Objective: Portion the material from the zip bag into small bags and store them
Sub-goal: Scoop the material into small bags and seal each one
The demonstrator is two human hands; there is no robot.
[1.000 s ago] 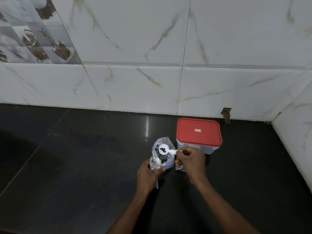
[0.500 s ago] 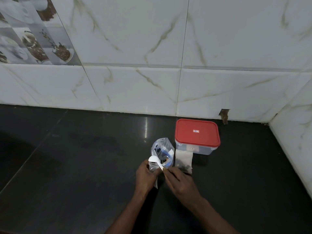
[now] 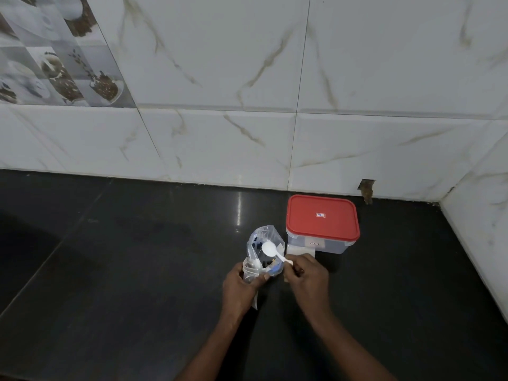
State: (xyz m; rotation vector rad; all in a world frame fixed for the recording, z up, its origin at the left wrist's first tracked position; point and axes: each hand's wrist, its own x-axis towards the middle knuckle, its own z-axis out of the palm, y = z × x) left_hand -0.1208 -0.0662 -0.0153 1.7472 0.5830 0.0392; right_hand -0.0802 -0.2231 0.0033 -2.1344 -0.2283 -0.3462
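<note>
The white spoon (image 3: 268,248), which a second ago carried a few dark pieces and half a second ago was tipped toward the left hand, now shows an empty bowl, raised again over the open mouth of the zip bag (image 3: 265,237). I judge that one scoop has gone into the small bag (image 3: 250,270) and the next is about to be taken. The right hand (image 3: 306,276) pinches the spoon's handle between curled fingers (image 3: 292,266). The left hand (image 3: 240,285) grips the small bag, holding its mouth up just beside the near-left side of the zip bag. The zip bag stands on the black bench (image 3: 137,270), with dark and blue material visible low inside it. Another small bag (image 3: 300,249) lies flat just beyond the right hand, touching the front of the red-lidded container (image 3: 322,218) at the far right; the lid is on, so storing is not yet done.
</note>
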